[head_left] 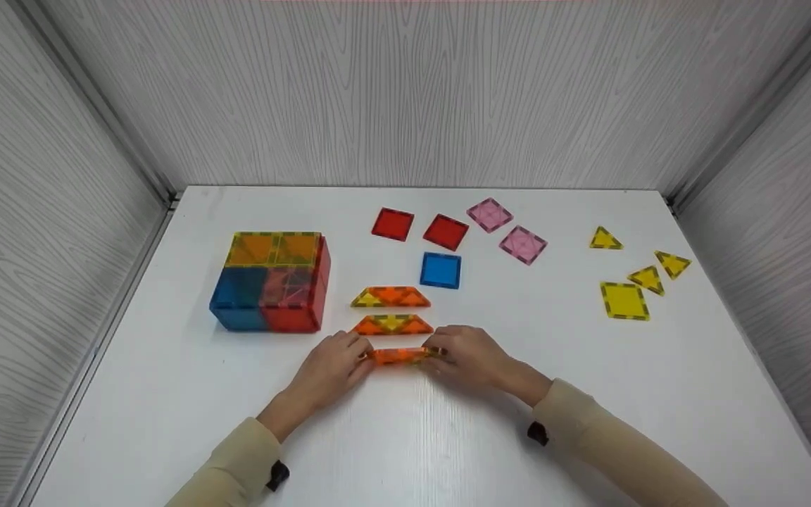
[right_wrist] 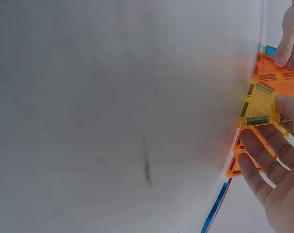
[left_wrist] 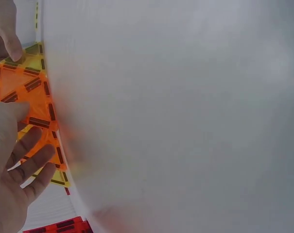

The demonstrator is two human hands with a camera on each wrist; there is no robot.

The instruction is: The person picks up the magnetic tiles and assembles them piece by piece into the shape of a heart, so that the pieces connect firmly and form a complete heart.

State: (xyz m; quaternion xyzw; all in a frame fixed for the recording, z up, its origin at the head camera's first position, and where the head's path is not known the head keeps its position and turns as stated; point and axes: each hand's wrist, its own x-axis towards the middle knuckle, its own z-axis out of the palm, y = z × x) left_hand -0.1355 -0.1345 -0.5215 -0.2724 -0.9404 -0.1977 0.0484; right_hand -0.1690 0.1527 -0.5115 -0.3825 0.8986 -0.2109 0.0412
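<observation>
Magnetic tiles are at both hands. My left hand (head_left: 334, 364) pinches the left end of a trapezoid strip of triangle tiles (head_left: 397, 357). The other end, a yellow triangle (right_wrist: 261, 104), is pinched by my right hand (head_left: 474, 358). Two orange triangles (left_wrist: 36, 103) make up the rest of the strip, which is tipped up near the tabletop. Just behind it is an orange-yellow-orange strip (head_left: 393, 324), and farther back a yellow-orange-orange strip (head_left: 391, 297). Fingertips hide both ends of the held strip in the head view.
Left of the strips stands a box of coloured tiles (head_left: 272, 282). Behind them are a blue square (head_left: 441, 270), red squares (head_left: 393, 224) and pink squares (head_left: 523, 244). At the right lie a yellow square (head_left: 625, 301) and several yellow triangles (head_left: 605, 239). Grained walls (head_left: 405, 91) enclose the table.
</observation>
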